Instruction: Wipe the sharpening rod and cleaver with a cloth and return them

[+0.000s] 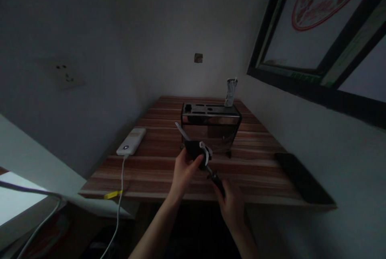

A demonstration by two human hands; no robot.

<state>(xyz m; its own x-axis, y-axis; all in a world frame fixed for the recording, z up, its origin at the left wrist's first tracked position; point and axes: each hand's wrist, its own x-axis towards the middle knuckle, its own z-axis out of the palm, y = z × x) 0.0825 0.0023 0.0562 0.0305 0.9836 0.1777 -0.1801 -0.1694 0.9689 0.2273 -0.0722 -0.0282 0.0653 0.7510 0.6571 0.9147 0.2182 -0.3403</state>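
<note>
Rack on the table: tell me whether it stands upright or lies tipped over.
Upright. The rack stands on the table with its slotted top facing up and its front panel below.

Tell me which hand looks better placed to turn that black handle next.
Probably the right hand: it already grips the black handle, while the left hand is occupied holding the dark piece beyond it.

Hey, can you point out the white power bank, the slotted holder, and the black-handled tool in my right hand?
White power bank (132, 140): head view, on its upper face.
Slotted holder (216, 120): head view, on its front, just below the top.
Black-handled tool (217, 182): head view, on its handle.
</note>
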